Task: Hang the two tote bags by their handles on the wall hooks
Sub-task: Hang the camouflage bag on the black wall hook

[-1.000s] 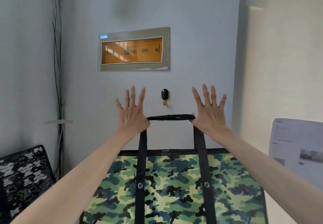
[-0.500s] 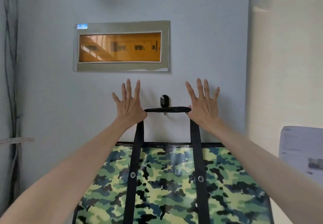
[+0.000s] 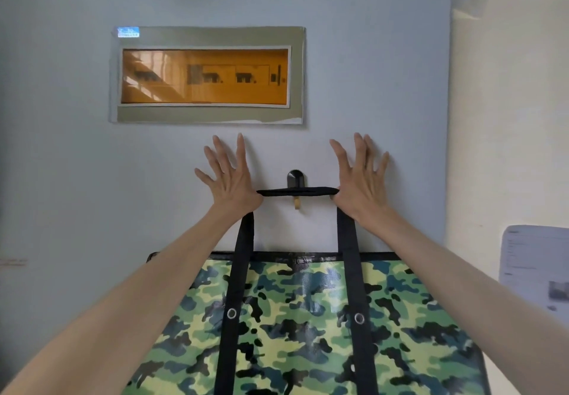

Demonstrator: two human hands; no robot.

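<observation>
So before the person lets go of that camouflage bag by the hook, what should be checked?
1. Black webbing handle stretched level across the black wall hook: ok.
2. Handle seated behind the hook's brass tip: cannot tell.
3. Left hand and right hand supporting the strap ends on the thumbs, fingers spread: ok.
4. Green camouflage tote bag hanging straight, top edge level: ok.
5. Second tote bag ready nearby: cannot tell, out of view.
</observation>
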